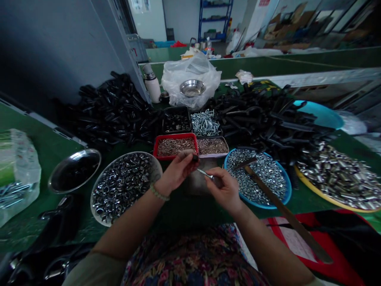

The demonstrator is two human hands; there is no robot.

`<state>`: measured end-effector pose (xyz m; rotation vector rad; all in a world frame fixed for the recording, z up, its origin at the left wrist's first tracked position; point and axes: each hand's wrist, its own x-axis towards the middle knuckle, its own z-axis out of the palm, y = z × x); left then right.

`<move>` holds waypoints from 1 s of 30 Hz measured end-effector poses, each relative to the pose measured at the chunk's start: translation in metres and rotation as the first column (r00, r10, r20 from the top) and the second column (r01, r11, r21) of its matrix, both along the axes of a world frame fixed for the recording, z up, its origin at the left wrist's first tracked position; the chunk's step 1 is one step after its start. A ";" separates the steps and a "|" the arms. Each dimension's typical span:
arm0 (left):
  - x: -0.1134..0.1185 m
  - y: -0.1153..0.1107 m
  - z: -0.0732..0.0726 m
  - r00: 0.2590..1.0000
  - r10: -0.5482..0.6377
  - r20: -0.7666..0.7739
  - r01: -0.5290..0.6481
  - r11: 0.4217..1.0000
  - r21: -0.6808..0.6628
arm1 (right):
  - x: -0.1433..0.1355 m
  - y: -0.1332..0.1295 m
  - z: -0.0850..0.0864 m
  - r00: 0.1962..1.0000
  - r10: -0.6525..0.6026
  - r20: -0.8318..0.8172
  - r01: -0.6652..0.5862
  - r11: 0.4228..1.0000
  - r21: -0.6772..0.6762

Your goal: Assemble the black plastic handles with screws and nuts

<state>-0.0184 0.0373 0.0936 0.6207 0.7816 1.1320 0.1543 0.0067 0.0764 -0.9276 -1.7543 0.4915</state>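
Green workbench [178,210]: Stretched across a workshop, heaped with metal and black parts, with a blue shelf unit [216,18] in the background.
Left hand [186,161]: Hung in front of a red tray [165,158], wrist bent inward; pinched a small black part [195,158] between thumb and fingertips.
Right hand [224,186]: Curled around a slim silvery piece [205,173], thumb and fingers closed, far end bared, near end hidden in the grasp.
Silvery piece's long axis: Slanted up and leftward out of the right fingers, aimed roughly at the left fingertips and just below the black part.
Gap at the tip: Looked very small; could not tell, from this angle, touching from just apart.
Nearer hand to the tip: Appeared to be the left, with the right gripping farther back along the shaft.
Grey block [195,184]: Lay beneath, between both hands.
Blue basin [289,194]: Sat just right of the right hand, filled with small silvery parts, crossed by a hammer [285,211].
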 end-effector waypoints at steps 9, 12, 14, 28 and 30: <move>0.023 -0.054 -0.012 0.996 0.081 -0.028 -0.079 0.994 0.070 | -0.002 -0.019 -0.012 0.941 -0.093 0.325 0.060 0.992 0.110; 0.022 -0.063 -0.016 0.995 0.044 -0.089 -0.033 0.992 0.122 | 0.000 -0.026 -0.019 0.927 -0.025 0.374 0.037 0.999 -0.024; 0.015 -0.070 -0.017 0.994 0.062 -0.093 -0.051 0.992 0.117 | -0.001 -0.030 -0.022 0.973 0.073 0.219 -0.031 0.981 -0.189; -0.028 -0.093 -0.032 0.552 0.106 -0.827 0.230 0.934 0.273 | -0.028 -0.052 -0.033 0.972 0.117 -0.202 -0.220 0.747 -0.628; -0.053 -0.088 -0.031 0.315 0.154 -0.936 0.324 0.910 0.259 | -0.029 -0.054 -0.036 0.961 0.137 -0.241 -0.266 0.706 -0.656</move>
